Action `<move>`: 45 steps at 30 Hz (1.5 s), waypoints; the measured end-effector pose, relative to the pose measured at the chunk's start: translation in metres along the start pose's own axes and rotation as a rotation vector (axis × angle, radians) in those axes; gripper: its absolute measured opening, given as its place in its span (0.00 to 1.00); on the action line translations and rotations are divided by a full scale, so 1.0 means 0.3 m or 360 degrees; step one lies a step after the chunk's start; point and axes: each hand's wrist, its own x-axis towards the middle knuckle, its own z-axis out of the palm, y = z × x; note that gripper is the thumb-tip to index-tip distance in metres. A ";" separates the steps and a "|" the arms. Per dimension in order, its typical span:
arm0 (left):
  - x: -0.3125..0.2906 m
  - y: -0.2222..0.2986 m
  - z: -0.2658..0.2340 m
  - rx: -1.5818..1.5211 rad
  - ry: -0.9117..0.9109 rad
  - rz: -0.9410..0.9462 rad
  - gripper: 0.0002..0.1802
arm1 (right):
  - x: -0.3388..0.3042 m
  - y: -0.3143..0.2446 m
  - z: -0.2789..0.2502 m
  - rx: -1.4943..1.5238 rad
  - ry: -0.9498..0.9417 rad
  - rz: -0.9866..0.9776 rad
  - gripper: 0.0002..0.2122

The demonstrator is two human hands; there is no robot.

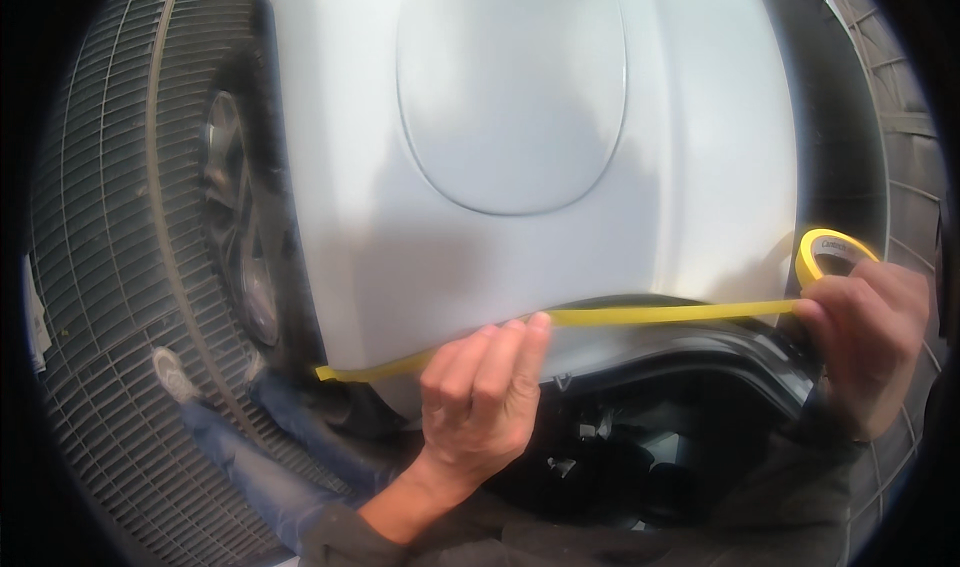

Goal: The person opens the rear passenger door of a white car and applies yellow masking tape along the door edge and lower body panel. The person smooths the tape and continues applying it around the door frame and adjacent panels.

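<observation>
A strip of yellow masking tape (690, 313) runs along the lower edge of a silver car body panel (500, 257). Its left end (330, 374) sits at the panel's corner by the wheel. The bent fingers of my left hand (480, 392), held close together, press on the tape near the middle of the edge. At the right, my right hand (868, 337) grips the tape roll (808, 259), and the strip stretches taut between both hands. Beneath the taut strip lies a dark curved gap. A rounded flap outline (495, 212) marks the panel above my left hand.
A car wheel (240, 217) stands left of the panel, over a slatted metal floor grating (110, 217). Below the strip is a dark opening with a black seal (690, 352). My jeans-clad leg (250, 467) and shoe (175, 374) show at lower left.
</observation>
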 end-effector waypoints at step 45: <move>0.051 0.024 0.024 0.0005 0.0005 0.0066 0.22 | 0.008 -0.010 0.055 0.0096 -0.0146 0.0289 0.08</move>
